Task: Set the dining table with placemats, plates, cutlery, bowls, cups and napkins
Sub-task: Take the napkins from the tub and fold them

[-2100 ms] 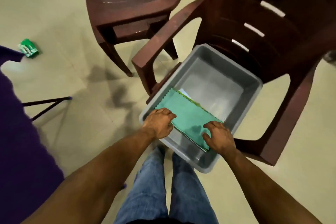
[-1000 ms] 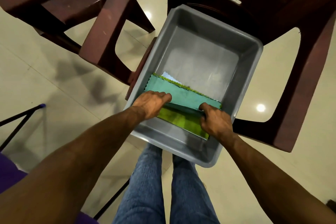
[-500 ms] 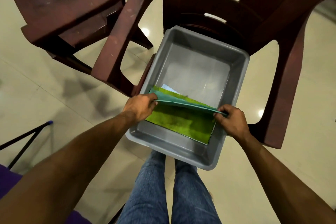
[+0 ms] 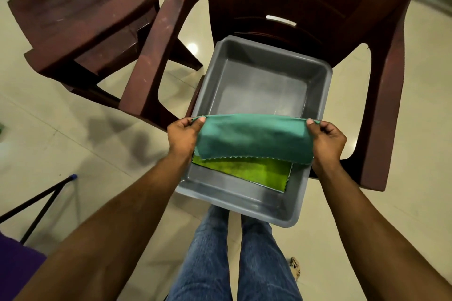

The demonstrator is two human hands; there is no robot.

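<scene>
Domestic interior, most likely a home dining area. Glossy cream floor tiles (image 4: 61, 134) reflect ceiling lights. Two dark red moulded plastic armchairs stand side by side, one at the far left (image 4: 80, 19), one at the far right (image 4: 318, 7) with slotted backrest; a grey plastic tub (image 4: 247, 203) of folded household cloths rests on the right chair's seat. A purple cloth (image 4: 14, 264) (perhaps a table covering) and thin black metal legs (image 4: 44, 200) appear at near left.
</scene>
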